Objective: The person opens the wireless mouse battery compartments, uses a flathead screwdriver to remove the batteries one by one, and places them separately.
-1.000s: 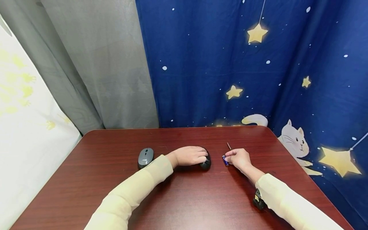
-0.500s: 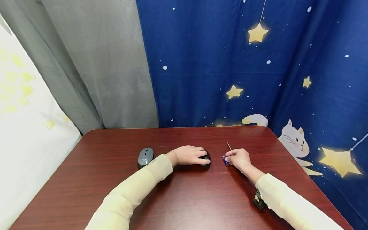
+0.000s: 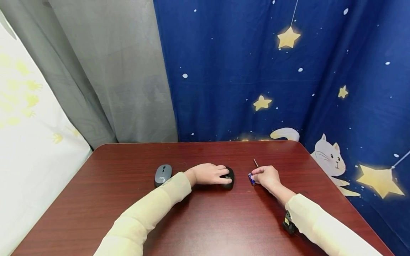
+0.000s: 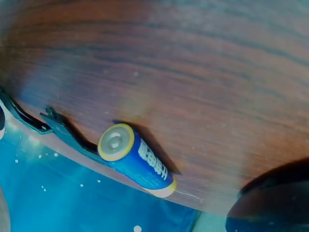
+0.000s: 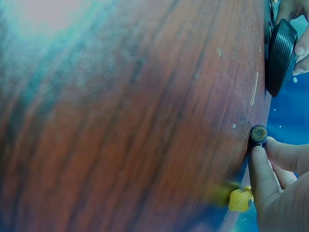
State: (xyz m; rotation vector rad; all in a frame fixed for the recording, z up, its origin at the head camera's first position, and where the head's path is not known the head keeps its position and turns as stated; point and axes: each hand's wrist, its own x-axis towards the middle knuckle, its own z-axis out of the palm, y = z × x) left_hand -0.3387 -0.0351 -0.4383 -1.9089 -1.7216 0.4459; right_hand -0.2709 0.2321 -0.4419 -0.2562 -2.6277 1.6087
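Observation:
In the head view, my left hand (image 3: pixel 208 174) reaches across and grips a black computer mouse (image 3: pixel 229 172), fingers over its top and thumb along the near side. The ridged side of this mouse (image 5: pixel 282 55) shows in the right wrist view. My right hand (image 3: pixel 267 175) pinches a small blue battery (image 3: pixel 252 180) close over the table, thumb and finger at its end; the end face of this battery (image 5: pixel 259 133) points at the right wrist camera. A blue battery with yellow ends (image 4: pixel 145 164) lies on the wood in the left wrist view, beside a thin dark plastic piece (image 4: pixel 72 137).
A grey mouse (image 3: pixel 163 174) sits at the left, partly behind my left sleeve. Beyond my right hand, a thin metal shaft (image 3: pixel 255 163) lies on the reddish wooden table (image 3: pixel 205 227). A yellow object (image 5: pixel 240 199) shows near my right fingers. Curtains hang behind the table.
My left fingers and thumb have shifted on the black mouse, leaving more of its top showing. The right hand and its battery stay in place.

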